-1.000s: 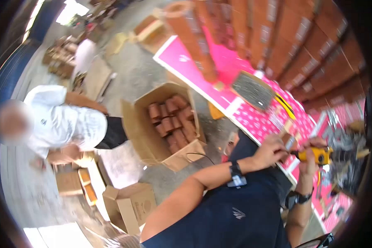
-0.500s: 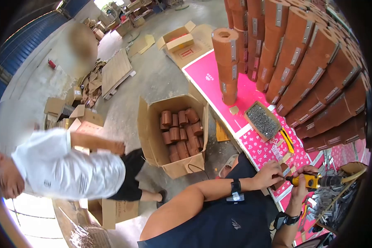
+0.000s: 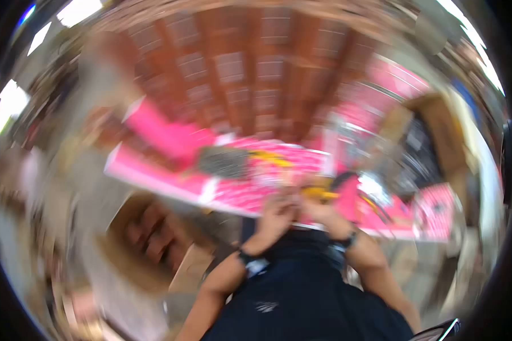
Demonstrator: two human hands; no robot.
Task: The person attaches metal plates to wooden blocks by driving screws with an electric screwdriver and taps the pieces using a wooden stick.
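Note:
Motion smears the whole head view. My right hand (image 3: pixel 323 212) is closed around a yellow and black power screwdriver (image 3: pixel 319 193), close above the front edge of the pink-covered table (image 3: pixel 170 181). Beside it, near the tool's front end, is my left hand (image 3: pixel 277 215); blur hides its fingers and anything between them. Just beyond the hands lies a yellow-handled tool (image 3: pixel 272 158), its kind unclear. Left of that stands a tray of small grey metal pieces (image 3: pixel 223 162).
Tall stacks of red-brown cylinders (image 3: pixel 233 68) with metal strips line the table's back. At right is a carton (image 3: pixel 440 128) with dark contents. An open carton (image 3: pixel 116 250) of brown cylinders stands below left. Another person's blurred arm (image 3: pixel 105 122) appears at left.
The view has swung right and turned, so the table now lies across the middle and everything is blurred. Both hands remain together near the table edge, with the screwdriver still in my right.

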